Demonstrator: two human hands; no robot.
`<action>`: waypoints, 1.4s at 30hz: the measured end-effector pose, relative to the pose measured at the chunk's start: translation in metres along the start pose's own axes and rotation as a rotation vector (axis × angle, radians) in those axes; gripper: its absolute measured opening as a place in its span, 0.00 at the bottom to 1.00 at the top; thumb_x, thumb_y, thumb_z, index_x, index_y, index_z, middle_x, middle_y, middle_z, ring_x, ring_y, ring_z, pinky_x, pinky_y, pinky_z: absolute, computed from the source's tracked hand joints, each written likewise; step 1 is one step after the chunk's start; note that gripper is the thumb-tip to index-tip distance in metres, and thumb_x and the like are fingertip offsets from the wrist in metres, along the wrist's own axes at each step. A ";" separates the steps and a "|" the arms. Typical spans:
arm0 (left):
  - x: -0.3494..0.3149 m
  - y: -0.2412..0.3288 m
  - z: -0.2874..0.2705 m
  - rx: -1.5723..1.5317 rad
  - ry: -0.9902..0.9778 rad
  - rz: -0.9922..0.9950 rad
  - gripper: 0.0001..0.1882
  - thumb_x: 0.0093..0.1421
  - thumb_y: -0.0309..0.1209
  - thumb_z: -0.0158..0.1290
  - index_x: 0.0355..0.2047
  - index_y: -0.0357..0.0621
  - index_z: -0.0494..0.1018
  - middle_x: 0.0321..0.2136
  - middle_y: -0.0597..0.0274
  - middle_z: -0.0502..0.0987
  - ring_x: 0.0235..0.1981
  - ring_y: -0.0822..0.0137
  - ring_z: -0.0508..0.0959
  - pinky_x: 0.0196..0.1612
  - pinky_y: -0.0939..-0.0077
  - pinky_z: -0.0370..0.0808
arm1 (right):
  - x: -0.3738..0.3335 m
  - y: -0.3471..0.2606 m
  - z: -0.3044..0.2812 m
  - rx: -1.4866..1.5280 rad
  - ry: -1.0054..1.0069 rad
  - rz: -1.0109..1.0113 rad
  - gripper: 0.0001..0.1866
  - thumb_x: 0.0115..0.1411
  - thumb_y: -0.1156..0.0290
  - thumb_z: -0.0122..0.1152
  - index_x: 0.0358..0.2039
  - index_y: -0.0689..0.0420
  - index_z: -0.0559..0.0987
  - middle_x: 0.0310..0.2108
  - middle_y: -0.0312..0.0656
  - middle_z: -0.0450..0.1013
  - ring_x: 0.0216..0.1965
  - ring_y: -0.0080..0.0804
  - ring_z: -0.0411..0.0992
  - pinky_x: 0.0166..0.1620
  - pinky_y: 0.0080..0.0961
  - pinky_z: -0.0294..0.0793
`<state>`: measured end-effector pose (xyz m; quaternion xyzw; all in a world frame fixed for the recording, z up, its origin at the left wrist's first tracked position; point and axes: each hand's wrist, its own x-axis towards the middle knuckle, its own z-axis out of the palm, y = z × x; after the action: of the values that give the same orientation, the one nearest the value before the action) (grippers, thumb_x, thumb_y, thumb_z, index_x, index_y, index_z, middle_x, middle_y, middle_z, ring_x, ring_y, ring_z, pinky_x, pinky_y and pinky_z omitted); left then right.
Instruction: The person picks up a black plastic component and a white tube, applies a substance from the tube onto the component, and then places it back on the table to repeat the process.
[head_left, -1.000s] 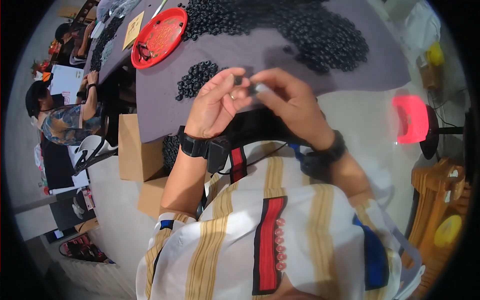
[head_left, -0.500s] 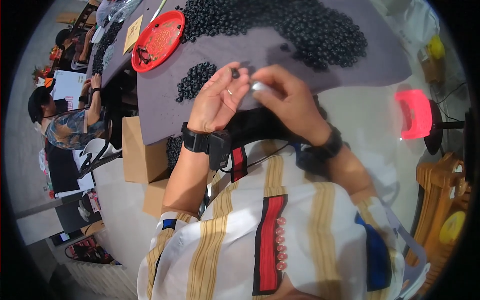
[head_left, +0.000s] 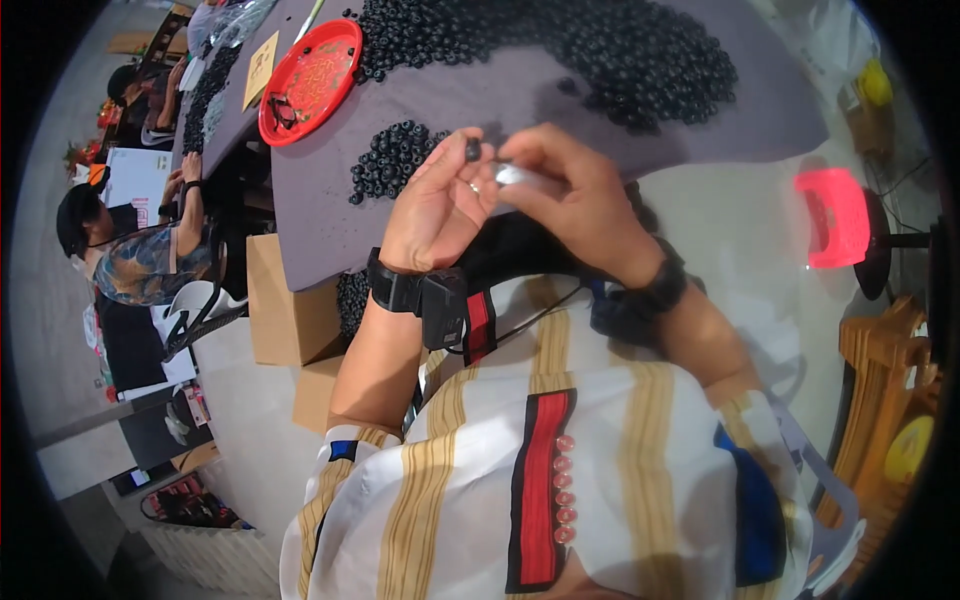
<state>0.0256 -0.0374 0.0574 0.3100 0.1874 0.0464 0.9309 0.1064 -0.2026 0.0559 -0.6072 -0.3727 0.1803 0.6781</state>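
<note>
Over the near edge of the cloth-covered table, my left hand (head_left: pixel 428 222) is turned palm up. It pinches a small black bead-like piece (head_left: pixel 473 149) between thumb and fingertips. Close on its right, my right hand (head_left: pixel 588 200) is closed around a short silvery metal tool (head_left: pixel 527 180); motion blurs it, so its kind is unclear. The tool's end comes near the left fingertips; whether it touches the piece I cannot tell. A small heap of similar black pieces (head_left: pixel 388 165) lies left of my left hand. A much larger pile (head_left: pixel 650 70) spreads across the far side.
A red oval tray (head_left: pixel 267 127) holds a few dark bits at the table's left, beside a tan card (head_left: pixel 261 68). Cardboard boxes (head_left: pixel 275 300) stand below that edge. Another person (head_left: pixel 150 260) sits at far left. A pink object (head_left: pixel 832 218) and wooden furniture (head_left: pixel 880 370) are at right.
The silvery tool has shifted slightly left toward the left fingertips, and more of it shows. The black piece is held more upright. Both hands stay in nearly the same place.
</note>
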 end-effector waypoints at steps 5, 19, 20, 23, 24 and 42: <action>0.004 -0.005 0.000 -0.021 -0.058 -0.022 0.09 0.66 0.33 0.48 0.40 0.42 0.71 0.34 0.61 0.76 0.35 0.69 0.77 0.40 0.76 0.75 | 0.000 0.004 -0.001 -0.066 -0.006 -0.035 0.12 0.56 0.76 0.62 0.40 0.61 0.72 0.35 0.35 0.72 0.38 0.17 0.69 0.42 0.17 0.70; -0.005 -0.009 0.012 0.050 -0.042 -0.010 0.07 0.66 0.31 0.48 0.36 0.40 0.71 0.34 0.60 0.75 0.34 0.70 0.76 0.40 0.75 0.75 | -0.001 0.000 -0.005 0.028 -0.031 0.013 0.17 0.55 0.74 0.63 0.46 0.57 0.74 0.33 0.33 0.70 0.36 0.17 0.69 0.41 0.16 0.70; -0.006 -0.009 0.014 0.084 -0.057 0.010 0.07 0.65 0.31 0.49 0.37 0.40 0.71 0.33 0.60 0.75 0.34 0.70 0.76 0.40 0.76 0.75 | 0.000 0.001 -0.007 0.003 -0.030 -0.002 0.17 0.55 0.74 0.63 0.46 0.57 0.74 0.33 0.32 0.70 0.36 0.16 0.69 0.40 0.16 0.70; -0.007 -0.006 0.010 0.062 -0.081 0.023 0.07 0.64 0.31 0.50 0.37 0.39 0.72 0.33 0.61 0.76 0.34 0.71 0.76 0.39 0.77 0.75 | -0.001 -0.002 -0.005 0.007 -0.035 -0.002 0.17 0.55 0.73 0.64 0.46 0.57 0.75 0.32 0.32 0.70 0.35 0.16 0.68 0.39 0.15 0.69; -0.007 -0.005 0.010 0.062 -0.079 0.023 0.07 0.64 0.31 0.50 0.37 0.39 0.72 0.33 0.61 0.76 0.34 0.71 0.76 0.39 0.77 0.75 | -0.001 -0.003 -0.004 0.035 -0.041 0.013 0.18 0.55 0.73 0.64 0.47 0.56 0.75 0.32 0.31 0.70 0.34 0.16 0.67 0.38 0.15 0.69; -0.008 -0.004 0.003 0.114 -0.145 0.097 0.05 0.62 0.28 0.53 0.37 0.39 0.73 0.32 0.60 0.77 0.33 0.68 0.78 0.41 0.72 0.78 | -0.001 -0.005 -0.008 0.166 -0.117 0.083 0.17 0.57 0.75 0.63 0.47 0.61 0.75 0.29 0.29 0.69 0.32 0.13 0.68 0.36 0.12 0.68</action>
<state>0.0197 -0.0439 0.0602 0.3736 0.1067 0.0580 0.9196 0.1107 -0.2098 0.0607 -0.5524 -0.3698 0.2737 0.6951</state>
